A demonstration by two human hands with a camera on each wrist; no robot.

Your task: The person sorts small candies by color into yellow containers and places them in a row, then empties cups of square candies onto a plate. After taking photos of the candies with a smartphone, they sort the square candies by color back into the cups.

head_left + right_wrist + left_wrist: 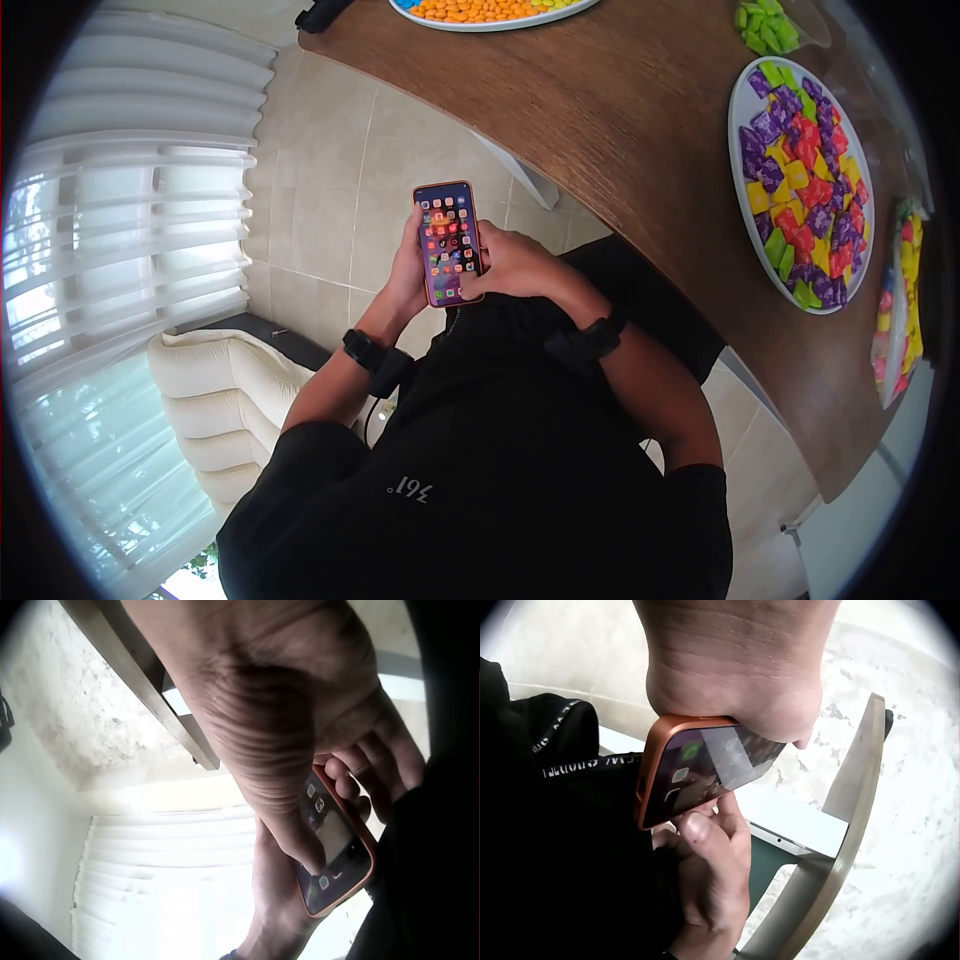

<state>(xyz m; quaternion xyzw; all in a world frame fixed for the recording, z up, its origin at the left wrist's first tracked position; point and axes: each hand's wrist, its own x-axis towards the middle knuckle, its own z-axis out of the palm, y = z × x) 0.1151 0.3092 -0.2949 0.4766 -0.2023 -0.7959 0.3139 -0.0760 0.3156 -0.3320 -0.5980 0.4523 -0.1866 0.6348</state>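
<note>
A smartphone (450,235) in an orange case is held upright in front of the lap, its lit screen showing rows of app icons. My left hand (407,268) grips its left side, with the palm along the edge and the fingers mostly hidden behind. At the phone's right edge is my right hand (525,265), its thumb over the lower part of the screen. In the right wrist view that thumb (307,851) reaches down to the glass near the bottom icons, while the other fingers (382,754) hang loosely curled beside the case.
A brown wooden table (620,130) runs along the right. On it are an oval plate (738,170) of wrapped candies, a plate (500,26) of orange sweets, a tub of green packets (768,28) and a bag of candies (905,320). A cream padded seat (215,400) stands at left.
</note>
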